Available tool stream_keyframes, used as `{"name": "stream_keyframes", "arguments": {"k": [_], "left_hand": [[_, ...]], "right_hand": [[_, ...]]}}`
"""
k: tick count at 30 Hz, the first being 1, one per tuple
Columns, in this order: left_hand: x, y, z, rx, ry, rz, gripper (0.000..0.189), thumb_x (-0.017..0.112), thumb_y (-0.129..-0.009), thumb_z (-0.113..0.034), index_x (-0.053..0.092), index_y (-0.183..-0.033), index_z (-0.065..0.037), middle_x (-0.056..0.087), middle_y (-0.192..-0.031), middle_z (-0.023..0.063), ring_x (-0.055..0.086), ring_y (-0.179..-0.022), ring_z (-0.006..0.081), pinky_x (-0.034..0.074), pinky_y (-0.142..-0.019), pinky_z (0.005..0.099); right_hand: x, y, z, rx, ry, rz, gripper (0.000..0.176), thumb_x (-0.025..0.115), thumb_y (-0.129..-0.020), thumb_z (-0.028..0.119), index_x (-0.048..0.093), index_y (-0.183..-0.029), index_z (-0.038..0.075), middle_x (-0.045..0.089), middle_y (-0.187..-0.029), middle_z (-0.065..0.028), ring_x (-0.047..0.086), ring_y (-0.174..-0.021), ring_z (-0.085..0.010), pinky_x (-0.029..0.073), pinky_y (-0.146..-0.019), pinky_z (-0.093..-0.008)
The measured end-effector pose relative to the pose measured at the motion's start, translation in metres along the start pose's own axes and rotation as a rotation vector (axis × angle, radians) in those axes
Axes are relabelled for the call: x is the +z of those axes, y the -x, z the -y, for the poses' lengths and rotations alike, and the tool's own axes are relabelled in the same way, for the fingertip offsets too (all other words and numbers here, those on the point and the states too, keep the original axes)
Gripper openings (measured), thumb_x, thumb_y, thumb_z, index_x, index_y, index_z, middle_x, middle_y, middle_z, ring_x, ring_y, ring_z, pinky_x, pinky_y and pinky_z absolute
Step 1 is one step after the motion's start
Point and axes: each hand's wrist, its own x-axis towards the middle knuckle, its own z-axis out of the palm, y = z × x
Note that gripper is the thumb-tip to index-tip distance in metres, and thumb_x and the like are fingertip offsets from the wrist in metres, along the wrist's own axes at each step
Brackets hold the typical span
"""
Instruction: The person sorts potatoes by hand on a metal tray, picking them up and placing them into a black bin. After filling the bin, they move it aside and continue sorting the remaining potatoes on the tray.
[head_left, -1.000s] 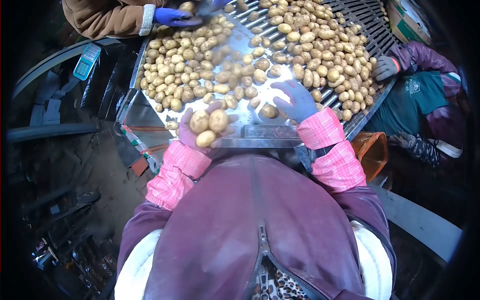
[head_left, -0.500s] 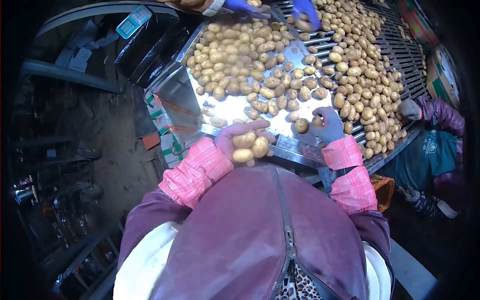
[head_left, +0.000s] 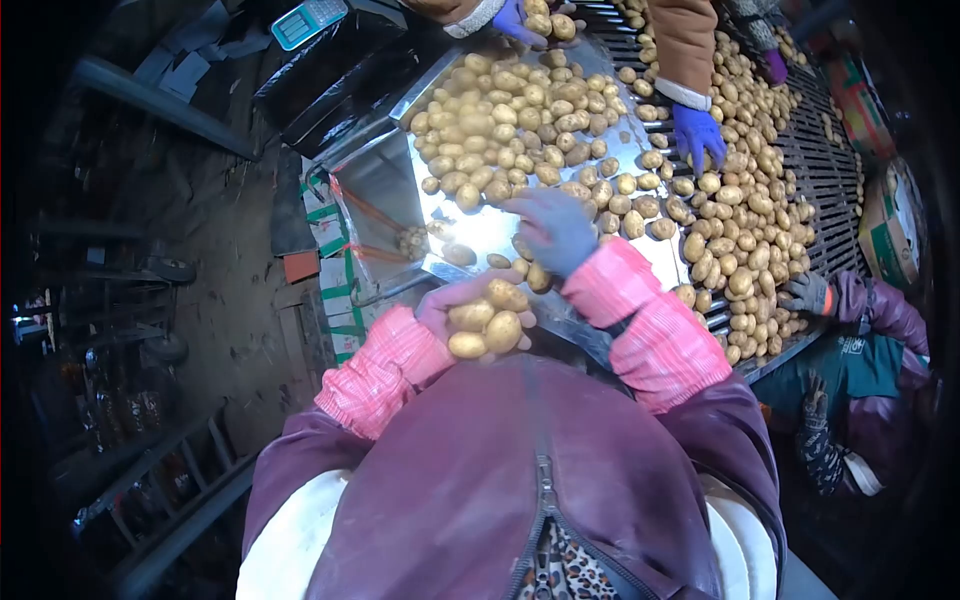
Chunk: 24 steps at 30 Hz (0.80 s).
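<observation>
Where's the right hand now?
Head view, centre: the right hand is over the metal table, beyond and right of the left hand, which holds potatoes.

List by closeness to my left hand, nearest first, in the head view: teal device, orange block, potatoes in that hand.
1. Held potatoes, in your left hand
2. Orange block, to its left
3. Teal device, at upper left

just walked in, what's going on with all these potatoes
Several people are handling potatoes around a metal table. The camera wearer's left hand cups at least four close to the body; their right hand is over the table, among loose ones. Across, a co-worker's purple glove holds potatoes and the other is at the pile on the slats.
</observation>
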Motion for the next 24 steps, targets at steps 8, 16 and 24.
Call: {"name": "stream_keyframes", "arguments": {"k": [8,16,24], "left_hand": [[0.02,0.027,-0.001,0.265,-0.443,-0.039,0.051,0.059,-0.095,-0.006,0.042,-0.141,0.005,0.055,-0.131,0.0248,0.054,-0.125,0.0406,0.05,-0.103,0.0542],[0.003,0.019,-0.021,0.083,-0.087,-0.024,0.054,0.049,-0.099,-0.033,0.044,-0.142,0.0,0.055,-0.133,0.025,0.064,-0.109,0.0392,0.061,-0.066,0.04],[0.004,-0.005,-0.024,0.153,-0.152,-0.069,0.057,0.048,-0.097,-0.038,0.038,-0.146,-0.012,0.054,-0.129,0.0311,0.062,-0.104,0.0518,0.057,-0.055,0.0444]], "right_hand": [[0.069,-0.053,-0.009,-0.001,0.409,0.476,0.043,0.072,-0.076,0.024,0.062,-0.117,0.016,0.059,-0.112,-0.0062,0.057,-0.111,-0.0276,0.047,-0.088,-0.0396],[0.004,-0.04,0.0,0.963,-1.11,0.055,0.045,0.076,-0.075,0.003,0.062,-0.118,0.002,0.064,-0.103,-0.005,0.06,-0.093,-0.0127,0.051,-0.079,-0.0266],[-0.037,0.014,0.009,0.924,-1.219,-0.287,0.052,0.084,-0.067,0.006,0.062,-0.114,0.001,0.066,-0.099,-0.0049,0.064,-0.087,-0.0131,0.054,-0.075,-0.0261]]}}
